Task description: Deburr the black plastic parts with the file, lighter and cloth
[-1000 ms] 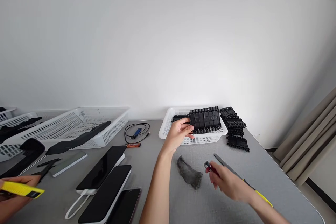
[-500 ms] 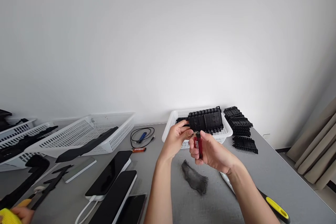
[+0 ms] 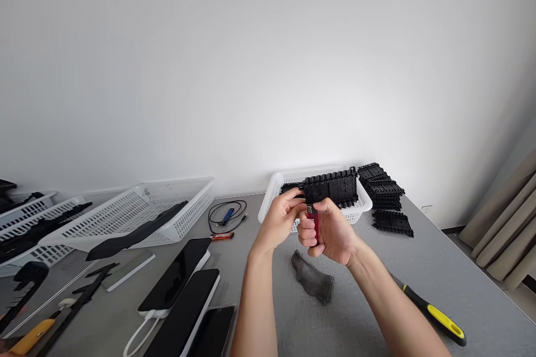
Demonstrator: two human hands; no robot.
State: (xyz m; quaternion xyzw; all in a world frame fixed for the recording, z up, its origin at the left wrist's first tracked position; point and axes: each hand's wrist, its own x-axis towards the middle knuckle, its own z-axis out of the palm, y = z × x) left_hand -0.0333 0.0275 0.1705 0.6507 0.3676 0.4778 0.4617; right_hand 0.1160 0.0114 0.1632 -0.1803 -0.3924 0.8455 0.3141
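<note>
So, left hand [image 3: 281, 217] pinches the black part [image 3: 335, 187] by its end, lower edge exposed; right hand [image 3: 330, 234] closed around upright red lighter [image 3: 314, 222], head just under that edge.

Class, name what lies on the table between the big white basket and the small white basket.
Head view: a coiled black cable around a blue stick, with an orange bar in front.

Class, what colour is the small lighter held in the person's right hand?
The small plastic lighter is red; head view shows it best.
</note>
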